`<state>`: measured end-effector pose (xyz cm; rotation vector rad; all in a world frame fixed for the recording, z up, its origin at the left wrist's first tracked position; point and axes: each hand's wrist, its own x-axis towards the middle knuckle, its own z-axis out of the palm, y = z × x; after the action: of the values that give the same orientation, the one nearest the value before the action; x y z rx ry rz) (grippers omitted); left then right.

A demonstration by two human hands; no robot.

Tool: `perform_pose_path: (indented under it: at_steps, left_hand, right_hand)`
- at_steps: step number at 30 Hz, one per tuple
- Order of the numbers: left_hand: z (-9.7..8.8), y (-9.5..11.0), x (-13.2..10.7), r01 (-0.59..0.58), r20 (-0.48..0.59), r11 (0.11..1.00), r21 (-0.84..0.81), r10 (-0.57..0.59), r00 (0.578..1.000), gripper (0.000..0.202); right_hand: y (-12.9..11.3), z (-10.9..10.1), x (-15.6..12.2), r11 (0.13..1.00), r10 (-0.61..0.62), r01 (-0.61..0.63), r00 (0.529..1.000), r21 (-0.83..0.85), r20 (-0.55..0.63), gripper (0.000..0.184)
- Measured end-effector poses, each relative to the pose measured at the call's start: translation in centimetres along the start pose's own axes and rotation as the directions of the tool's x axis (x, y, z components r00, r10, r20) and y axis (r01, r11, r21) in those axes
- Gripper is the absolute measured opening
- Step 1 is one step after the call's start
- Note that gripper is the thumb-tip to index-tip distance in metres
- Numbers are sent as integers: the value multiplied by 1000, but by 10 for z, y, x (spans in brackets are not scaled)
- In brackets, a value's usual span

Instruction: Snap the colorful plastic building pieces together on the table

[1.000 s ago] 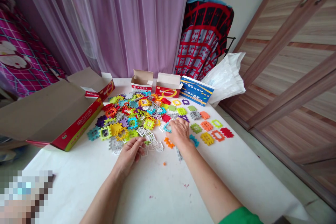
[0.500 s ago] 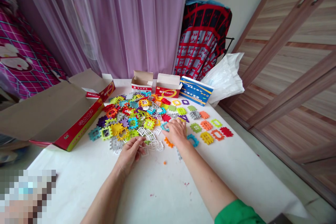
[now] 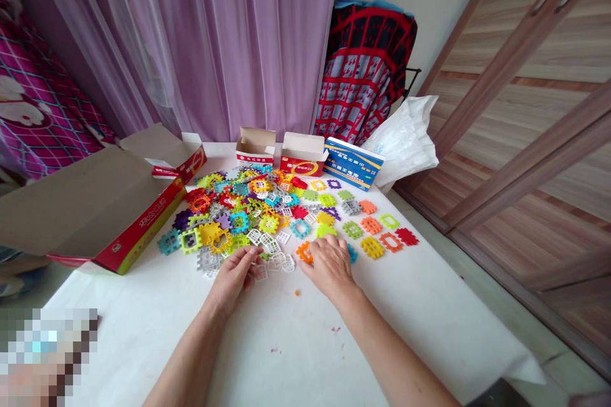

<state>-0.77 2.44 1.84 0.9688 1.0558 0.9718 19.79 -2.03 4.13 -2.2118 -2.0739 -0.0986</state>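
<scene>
My left hand (image 3: pixel 237 272) rests at the near edge of the pile, fingers curled in and thumb against the index finger; whatever they may hold is hidden. White plastic window pieces (image 3: pixel 277 261) lie beside its fingertips. Palm down on the table, my right hand (image 3: pixel 330 264) has its fingers slightly apart. Beside its thumb lies an orange interlocking block piece (image 3: pixel 304 252), and a blue one (image 3: pixel 352 254) shows partly past its other side. A light blue frame piece (image 3: pixel 300 228) and a lime piece (image 3: pixel 326 229) lie just beyond. What is under the palm is hidden.
The mixed pile of block pieces (image 3: pixel 224 222) spreads left of centre. Separate pieces, such as a red one (image 3: pixel 407 236), lie to the right. Open red boxes (image 3: pixel 153 222) (image 3: pixel 303 166), a blue box (image 3: pixel 353 165) and a white bag (image 3: pixel 405 140) stand around the table.
My right hand has come back toward me from the light blue frame piece, which now lies uncovered. Yellow and lime pieces beyond the hand have come into view. My left hand stays put.
</scene>
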Motion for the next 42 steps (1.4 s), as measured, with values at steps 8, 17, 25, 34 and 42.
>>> perform_pose_path:
  at_steps: [8, 17, 25, 34, 42]
  left_hand:
    - [1, 1, -1, 4, -2, 1000, 10, -4, 1000, 57]
    - [1, 1, -1, 1, -3, 1000, 22, -1, 1000, 57]
    - [1, 0, -1, 8, -11, 999, 44, -7, 1000, 57]
    - [2, 2, -2, 10, -3, 999, 41, -10, 1000, 55]
    - [2, 3, -3, 10, -13, 1000, 23, -9, 1000, 55]
  right_hand:
    - [0, 1, 5, 1000, 28, -28, 1000, 1, 1, 28]
    - [6, -10, 34, 998, 56, -56, 998, 41, 5, 26]
    - [-1, -3, 69, 998, 35, -33, 999, -49, 40, 30]
    - [-3, 5, 75, 997, 67, -61, 992, -54, 110, 29]
    - [-6, 1, 79, 992, 107, -97, 985, -78, 135, 30]
